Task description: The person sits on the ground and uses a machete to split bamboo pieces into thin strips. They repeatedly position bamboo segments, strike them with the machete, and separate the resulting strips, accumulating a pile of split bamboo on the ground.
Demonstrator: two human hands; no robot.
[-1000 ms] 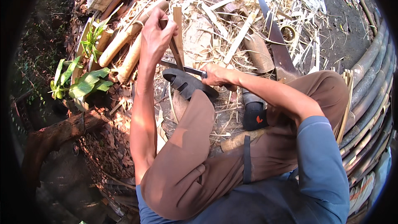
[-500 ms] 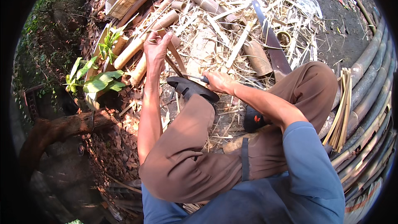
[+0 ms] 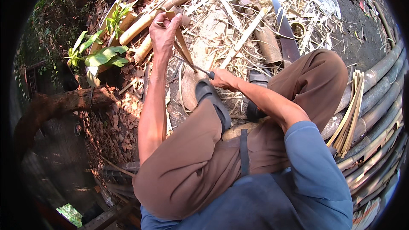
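My left hand is closed around the upper end of a split bamboo piece, whose strips slant down toward the ground. In my right hand is a knife, gripped by its dark handle. Its thin blade points up and left, crossing near the lower part of the bamboo; whether it touches cannot be made out. Just below that end, my left foot wears a dark sandal. Beneath the bamboo lies a pale worn log or board.
Bamboo shavings cover the ground ahead. A long saw lies beside a bamboo tube. At left are a leafy plant and a thick branch. Thin strips rest on bamboo poles at right.
My left foot has drawn back toward me, away from the bamboo's lower end. The knife blade now tilts more steeply up and left. The whole view has shifted slightly.
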